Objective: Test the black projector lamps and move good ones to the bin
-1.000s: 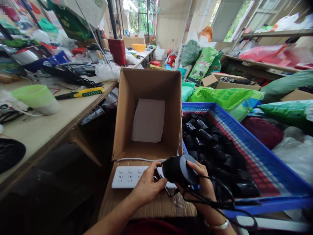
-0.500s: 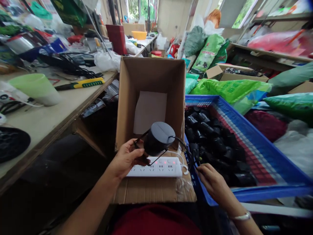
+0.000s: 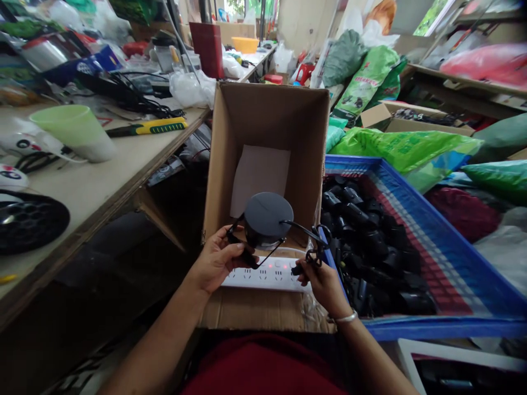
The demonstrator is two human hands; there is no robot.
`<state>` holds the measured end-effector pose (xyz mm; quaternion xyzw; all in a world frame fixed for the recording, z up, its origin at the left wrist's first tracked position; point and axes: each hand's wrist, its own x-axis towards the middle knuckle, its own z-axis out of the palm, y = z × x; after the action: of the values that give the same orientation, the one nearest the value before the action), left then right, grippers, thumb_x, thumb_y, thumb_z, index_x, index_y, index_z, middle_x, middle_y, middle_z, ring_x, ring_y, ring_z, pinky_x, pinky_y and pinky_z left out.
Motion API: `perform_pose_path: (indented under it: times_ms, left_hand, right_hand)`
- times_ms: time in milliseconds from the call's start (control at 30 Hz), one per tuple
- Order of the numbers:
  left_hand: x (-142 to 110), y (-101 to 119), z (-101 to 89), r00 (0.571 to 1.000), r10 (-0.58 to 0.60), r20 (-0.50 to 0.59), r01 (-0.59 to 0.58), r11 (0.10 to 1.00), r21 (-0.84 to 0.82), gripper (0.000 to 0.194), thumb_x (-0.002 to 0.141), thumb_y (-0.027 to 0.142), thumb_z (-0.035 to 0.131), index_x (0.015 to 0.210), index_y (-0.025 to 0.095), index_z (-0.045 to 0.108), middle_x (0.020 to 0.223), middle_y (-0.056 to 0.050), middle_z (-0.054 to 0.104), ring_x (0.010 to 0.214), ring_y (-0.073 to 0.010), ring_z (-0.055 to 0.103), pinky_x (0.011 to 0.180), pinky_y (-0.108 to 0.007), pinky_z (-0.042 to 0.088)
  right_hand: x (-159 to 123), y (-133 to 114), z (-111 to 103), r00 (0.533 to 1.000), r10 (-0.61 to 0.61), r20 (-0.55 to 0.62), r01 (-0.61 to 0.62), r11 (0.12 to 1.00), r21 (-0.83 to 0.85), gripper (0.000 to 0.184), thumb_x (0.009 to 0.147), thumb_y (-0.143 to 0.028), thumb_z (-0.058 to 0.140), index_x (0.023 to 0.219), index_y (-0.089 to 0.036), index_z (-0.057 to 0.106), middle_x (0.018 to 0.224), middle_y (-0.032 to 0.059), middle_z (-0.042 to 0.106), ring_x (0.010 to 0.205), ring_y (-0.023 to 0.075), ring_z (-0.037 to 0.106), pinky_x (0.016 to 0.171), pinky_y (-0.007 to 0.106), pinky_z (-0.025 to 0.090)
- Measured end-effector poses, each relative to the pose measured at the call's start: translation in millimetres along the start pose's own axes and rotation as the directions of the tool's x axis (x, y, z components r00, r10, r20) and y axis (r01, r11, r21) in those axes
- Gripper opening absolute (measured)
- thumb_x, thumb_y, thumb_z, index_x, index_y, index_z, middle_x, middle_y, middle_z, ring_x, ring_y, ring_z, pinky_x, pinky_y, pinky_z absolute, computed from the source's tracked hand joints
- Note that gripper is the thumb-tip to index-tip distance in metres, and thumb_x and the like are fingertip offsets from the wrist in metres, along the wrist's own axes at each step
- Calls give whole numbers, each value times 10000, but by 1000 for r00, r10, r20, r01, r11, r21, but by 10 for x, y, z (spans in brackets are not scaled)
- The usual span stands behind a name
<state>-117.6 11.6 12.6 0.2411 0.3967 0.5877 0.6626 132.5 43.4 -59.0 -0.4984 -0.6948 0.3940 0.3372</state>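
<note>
Head camera view, nearest first: the left hand (image 3: 217, 259) pinches the dark bracket (image 3: 248, 257) of a black device (image 3: 268, 215) at the centre, while the right hand (image 3: 323, 284) pinches the plug end (image 3: 296, 270) of its bunched cable (image 3: 315, 247) at five o'clock from the device. Under them lies a white power strip (image 3: 267, 278); beyond, an open cardboard box (image 3: 272, 109) stands at twelve o'clock, a blue crate (image 3: 436, 219) of black parts (image 3: 370, 241) at three.
</note>
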Motion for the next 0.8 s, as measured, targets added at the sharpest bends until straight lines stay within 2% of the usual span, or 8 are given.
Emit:
perform_pose_path:
  times_ms: [233,333,433,600,700,800]
  left_hand:
    - [53,-85,-75,1000,25,17,-24,999,-27,383,679,143,712,980,187,479,733,-4,702,662,-184,682,617,-344,571]
    - [84,-109,-94,999,29,15,-28,999,-41,380,682,140,708,987,181,484,734,-7,699,667,-181,680,614,-342,572]
    - [143,-157,-97,999,45,0,-45,997,-66,402,652,137,734,982,173,507,740,-4,690,663,-180,670,606,-362,577]
    - [273,-283,-61,995,96,-16,-97,978,-184,481,584,106,784,990,213,550,803,33,651,665,-149,645,575,-314,575]
    - [320,-354,-70,993,119,-25,-122,972,-200,493,585,111,797,1005,234,572,868,26,645,696,-138,639,584,-268,561]
    - [325,-392,-105,989,144,-12,-144,969,-199,469,595,160,809,1004,250,598,830,37,646,636,-108,620,582,-242,547]
  right_hand:
    - [-15,72,-46,995,-81,61,85,993,-83,223,887,-364,462,888,-183,592,633,23,622,502,148,606,512,277,517]
    - [-48,148,-60,985,-139,105,150,982,-113,143,829,-276,534,906,-204,630,837,78,679,715,205,659,651,333,547]
    - [-86,246,-40,972,-199,125,214,969,-122,197,812,-200,510,959,-208,640,941,94,679,885,236,644,770,366,531]
    - [-109,285,2,959,-269,92,281,948,-149,248,812,-128,470,980,-213,631,904,86,692,847,227,660,722,326,541]
    - [-115,263,23,953,-300,45,303,938,-167,215,831,-141,475,959,-216,632,895,78,700,826,216,671,701,290,546]
    - [-140,298,51,958,-285,12,283,944,-169,203,840,-156,490,978,-212,627,885,68,710,792,205,681,661,254,547]
